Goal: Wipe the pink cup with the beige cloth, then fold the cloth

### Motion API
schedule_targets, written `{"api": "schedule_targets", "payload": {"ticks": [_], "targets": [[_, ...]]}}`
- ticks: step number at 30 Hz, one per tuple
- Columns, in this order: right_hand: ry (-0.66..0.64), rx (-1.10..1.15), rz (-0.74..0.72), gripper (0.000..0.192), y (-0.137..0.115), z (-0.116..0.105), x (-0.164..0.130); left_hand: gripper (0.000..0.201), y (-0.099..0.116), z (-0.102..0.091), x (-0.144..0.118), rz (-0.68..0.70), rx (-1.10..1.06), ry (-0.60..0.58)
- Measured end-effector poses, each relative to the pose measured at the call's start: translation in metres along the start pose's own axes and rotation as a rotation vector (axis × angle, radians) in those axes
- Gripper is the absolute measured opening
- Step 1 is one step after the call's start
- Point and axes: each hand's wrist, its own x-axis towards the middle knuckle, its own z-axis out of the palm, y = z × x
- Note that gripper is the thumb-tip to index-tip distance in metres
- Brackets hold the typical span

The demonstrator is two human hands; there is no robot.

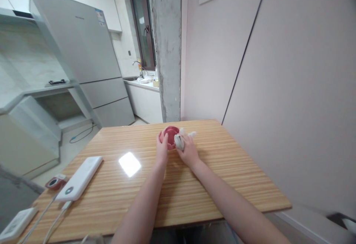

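A round, dark pink dish (172, 135) is tilted toward me above the far part of the wooden table (222, 162). Its left rim is gripped by my left hand (162, 145), the thumb lying over the edge. In my right hand (189, 150) is a bunched whitish cloth (179, 142), at the dish's right side; a loose end sticks out past the fingers. The fingertips behind the dish and cloth are hidden.
On the table's left side lie a white power bank (80, 177) with a plugged-in cable, a reddish round gadget (56, 181) and another white device (18, 223). Beyond stand a tall fridge (80, 47), a concrete pillar (168, 51) and a sink counter (146, 97).
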Motion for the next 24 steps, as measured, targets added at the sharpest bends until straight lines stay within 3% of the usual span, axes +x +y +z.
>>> {"api": "schedule_targets", "payload": {"ticks": [3,6,11,13,15,17,20,22,24], "targets": [[0.029,0.008,0.060,0.041,-0.015,0.016,-0.006,0.064,0.000,0.002,-0.004,0.085,-0.020,0.066],[0.053,0.026,0.058,0.026,-0.009,0.012,-0.004,0.062,0.000,0.000,-0.002,0.089,-0.049,-0.010],[0.002,0.004,-0.084,0.022,0.022,-0.021,0.006,0.050,0.005,-0.007,0.004,-0.279,-0.067,-0.373],[-0.011,-0.013,-0.087,0.024,0.026,-0.025,0.007,0.042,0.005,-0.007,0.004,-0.351,-0.070,-0.421],[0.029,-0.022,-0.034,0.027,0.021,-0.019,0.005,0.035,0.003,-0.005,0.003,-0.303,-0.104,-0.328],[0.074,-0.024,0.012,0.036,0.009,-0.005,0.001,0.032,0.001,-0.001,0.002,-0.202,-0.146,-0.154],[0.058,-0.020,-0.012,0.045,-0.010,0.018,-0.004,0.038,-0.003,0.003,0.000,-0.049,-0.189,0.067],[0.048,-0.010,-0.020,0.038,-0.014,0.023,-0.005,0.045,-0.003,0.003,-0.001,0.008,-0.213,0.068],[0.056,0.001,-0.007,0.026,-0.006,0.016,-0.002,0.048,-0.002,0.001,0.000,-0.001,-0.219,-0.013]]}}
